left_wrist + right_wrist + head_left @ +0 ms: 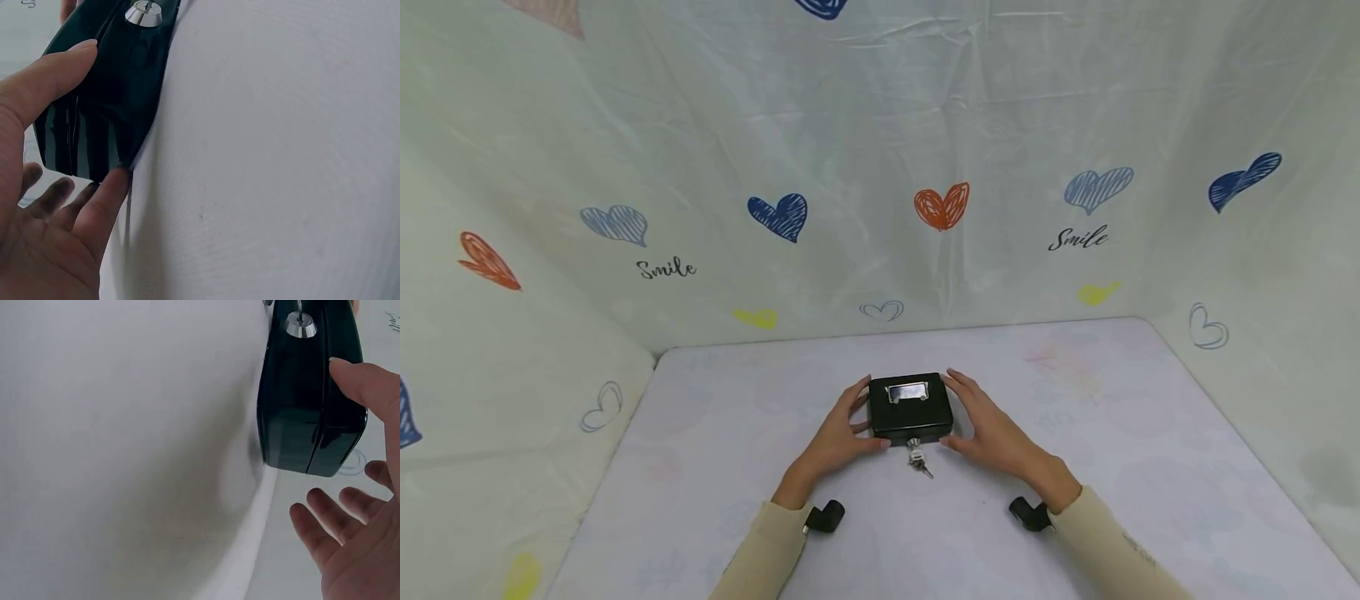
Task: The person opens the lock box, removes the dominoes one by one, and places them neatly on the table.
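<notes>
On the table sits a small black cash box (910, 417) with a silver handle plate (908, 392) on its lid. A key ring with keys (919, 462) hangs from the lock on its front, and the round silver lock (144, 15) shows in the left wrist view. My left hand (837, 433) grips the left end of the box, thumb on the front face and fingertips against the side. At the right end, the thumb of my right hand (997, 433) touches the front, while the other fingers spread loosely, apart from the side in the right wrist view.
The pale table (737, 467) meets a whitish curtain (865, 158) printed with hearts and lettering behind and at both sides. A black device (825, 517) is worn on the left wrist, and a similar black device (1030, 514) on the right one.
</notes>
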Demonstrator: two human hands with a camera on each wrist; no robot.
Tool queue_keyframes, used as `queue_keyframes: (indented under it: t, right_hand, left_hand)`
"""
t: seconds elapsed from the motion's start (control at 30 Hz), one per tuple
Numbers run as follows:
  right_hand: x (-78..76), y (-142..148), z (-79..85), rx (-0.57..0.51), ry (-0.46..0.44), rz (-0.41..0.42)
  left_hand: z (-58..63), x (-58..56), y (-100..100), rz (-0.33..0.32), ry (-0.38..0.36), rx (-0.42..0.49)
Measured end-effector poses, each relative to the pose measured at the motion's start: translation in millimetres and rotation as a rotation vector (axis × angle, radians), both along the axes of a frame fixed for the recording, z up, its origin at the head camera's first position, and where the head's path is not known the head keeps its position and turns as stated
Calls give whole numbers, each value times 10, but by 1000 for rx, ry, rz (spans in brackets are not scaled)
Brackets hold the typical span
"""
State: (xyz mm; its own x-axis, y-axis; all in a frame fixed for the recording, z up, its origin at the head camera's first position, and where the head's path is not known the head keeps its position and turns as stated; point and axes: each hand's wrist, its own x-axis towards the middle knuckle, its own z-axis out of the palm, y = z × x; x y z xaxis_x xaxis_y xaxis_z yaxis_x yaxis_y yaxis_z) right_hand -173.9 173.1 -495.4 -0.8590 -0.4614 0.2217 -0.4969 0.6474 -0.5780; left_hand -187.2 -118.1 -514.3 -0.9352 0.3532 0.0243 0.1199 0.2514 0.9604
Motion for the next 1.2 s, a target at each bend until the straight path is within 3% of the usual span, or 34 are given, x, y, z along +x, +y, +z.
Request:
queue_keyframes:
  t: [0.5, 1.2]
  right_hand:
    - [-137, 28, -8, 26, -50, 82]
    - [-227, 36, -53, 46, -27, 64]
  left_hand:
    - [21, 7, -36, -7, 54, -68]
    - [-28, -23, -43, 2, 92, -114]
